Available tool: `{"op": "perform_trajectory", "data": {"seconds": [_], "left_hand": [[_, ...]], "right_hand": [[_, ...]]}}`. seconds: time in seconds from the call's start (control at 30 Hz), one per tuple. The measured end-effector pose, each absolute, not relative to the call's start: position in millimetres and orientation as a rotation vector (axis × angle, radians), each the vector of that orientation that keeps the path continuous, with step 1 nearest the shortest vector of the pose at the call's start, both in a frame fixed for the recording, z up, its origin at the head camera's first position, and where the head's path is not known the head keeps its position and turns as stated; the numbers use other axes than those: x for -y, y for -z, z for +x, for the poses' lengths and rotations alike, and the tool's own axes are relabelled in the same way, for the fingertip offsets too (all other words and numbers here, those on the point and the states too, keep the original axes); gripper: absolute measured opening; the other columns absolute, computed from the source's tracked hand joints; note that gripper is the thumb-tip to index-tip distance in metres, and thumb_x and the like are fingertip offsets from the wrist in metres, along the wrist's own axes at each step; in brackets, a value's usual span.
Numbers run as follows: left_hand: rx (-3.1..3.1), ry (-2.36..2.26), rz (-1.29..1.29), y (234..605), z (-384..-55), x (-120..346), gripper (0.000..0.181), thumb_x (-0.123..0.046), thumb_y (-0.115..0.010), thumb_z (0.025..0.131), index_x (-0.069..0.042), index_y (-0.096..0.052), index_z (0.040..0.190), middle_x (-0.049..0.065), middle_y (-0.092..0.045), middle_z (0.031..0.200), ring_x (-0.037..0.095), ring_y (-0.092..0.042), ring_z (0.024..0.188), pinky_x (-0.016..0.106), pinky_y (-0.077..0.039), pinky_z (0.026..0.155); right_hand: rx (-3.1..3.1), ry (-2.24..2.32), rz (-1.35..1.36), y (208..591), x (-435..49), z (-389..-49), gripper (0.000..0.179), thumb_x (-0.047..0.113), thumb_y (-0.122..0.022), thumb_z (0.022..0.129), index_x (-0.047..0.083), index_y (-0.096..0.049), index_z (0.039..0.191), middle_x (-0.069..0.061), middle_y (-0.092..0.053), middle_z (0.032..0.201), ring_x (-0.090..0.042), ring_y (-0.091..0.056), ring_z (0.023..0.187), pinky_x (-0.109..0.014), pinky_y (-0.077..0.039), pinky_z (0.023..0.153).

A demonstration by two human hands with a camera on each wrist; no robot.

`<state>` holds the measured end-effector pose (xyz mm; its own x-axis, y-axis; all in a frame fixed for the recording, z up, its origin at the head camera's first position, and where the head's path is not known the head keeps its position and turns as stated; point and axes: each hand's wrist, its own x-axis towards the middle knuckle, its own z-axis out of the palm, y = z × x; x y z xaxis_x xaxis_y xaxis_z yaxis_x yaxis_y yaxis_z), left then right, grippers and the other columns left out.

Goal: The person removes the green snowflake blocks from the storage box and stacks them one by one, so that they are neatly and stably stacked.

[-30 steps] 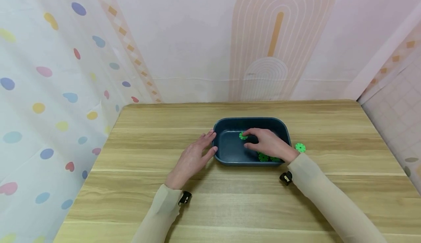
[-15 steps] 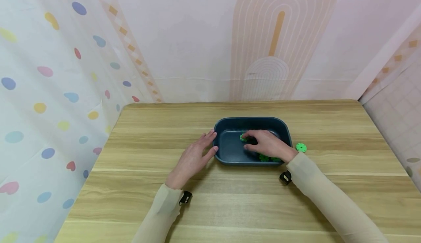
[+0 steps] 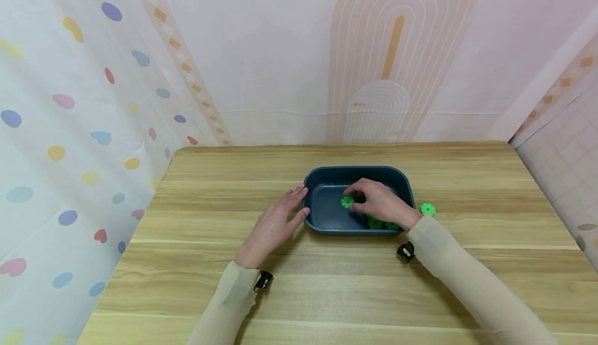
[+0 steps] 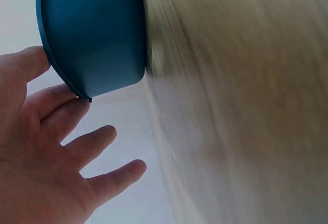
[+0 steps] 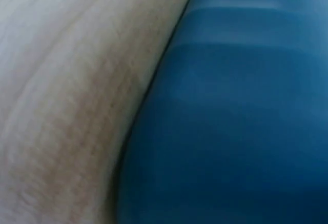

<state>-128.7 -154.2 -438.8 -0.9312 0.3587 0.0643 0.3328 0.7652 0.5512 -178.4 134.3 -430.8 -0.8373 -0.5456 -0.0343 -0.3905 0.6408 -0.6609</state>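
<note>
A dark blue rectangular tub (image 3: 327,215) stands on the wooden table. Inside it, my right hand (image 3: 380,202) pinches a small green notched plastic disc (image 3: 347,202) between index finger and thumb. Several more green discs (image 3: 375,223) lie under that hand near the tub's front right corner, partly hidden. My left hand (image 3: 275,225) rests its outstretched fingertips on the tub's left end. The left wrist view shows those fingers (image 4: 64,116) at the rim of the tub (image 4: 95,34), the lower ones spread apart. Only the tub's outer wall (image 5: 230,121) and table show in the right wrist view.
One loose green disc (image 3: 427,209) lies on the table just right of the tub, close to the right wrist. The wooden table (image 3: 327,293) ends at a patterned curtain (image 3: 280,65) behind, with another dotted curtain (image 3: 89,127) along the left.
The green disc under my right index finger has slid slightly toward me, and the thumb has closed in on it. My left hand stays at the tub's left end.
</note>
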Motion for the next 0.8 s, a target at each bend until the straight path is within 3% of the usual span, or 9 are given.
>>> {"op": "perform_trajectory", "data": {"seconds": [0.8], "left_hand": [[-2.911,-0.902,0.596,438.8,-129.3,154.3,0.057,-0.036,-0.056,0.108,-0.011,-0.044,0.158,0.006,-0.038,0.165,0.034,-0.035,0.151,0.058,-0.035,0.117]], "right_hand": [[-2.654,0.875,-0.715,437.8,-130.1,-184.0,0.038,0.015,-0.075,0.096,0.000,-0.069,0.130,-0.016,-0.063,0.126,-0.030,-0.060,0.113,-0.049,-0.052,0.096]]}}
